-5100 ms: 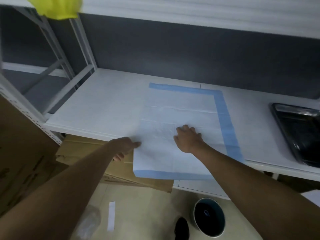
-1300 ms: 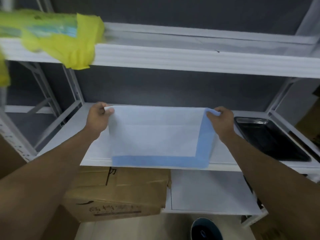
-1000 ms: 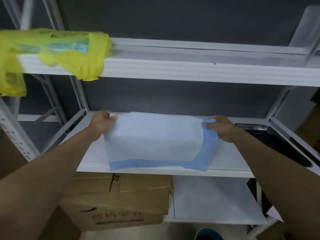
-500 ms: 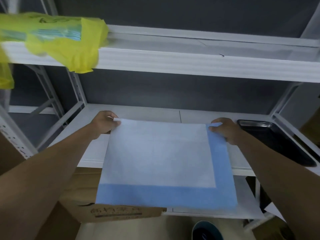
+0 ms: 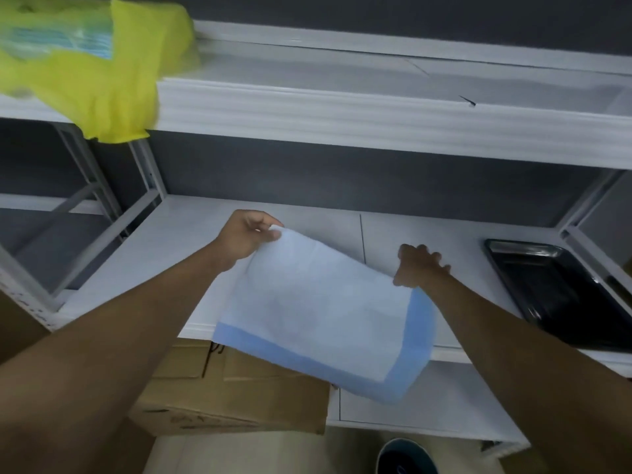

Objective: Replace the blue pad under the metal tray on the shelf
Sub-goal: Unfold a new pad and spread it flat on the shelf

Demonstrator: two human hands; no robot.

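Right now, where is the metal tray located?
In the head view, the metal tray lies at the far right of the middle shelf, right of the right hand and the pad, not under it.

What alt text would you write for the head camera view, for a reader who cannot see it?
Two bare hands, left hand and right hand, hold a blue-edged white pad by its far corners above a white shelf. A dark metal tray sits on the shelf at right; a yellow bag lies on the shelf above.
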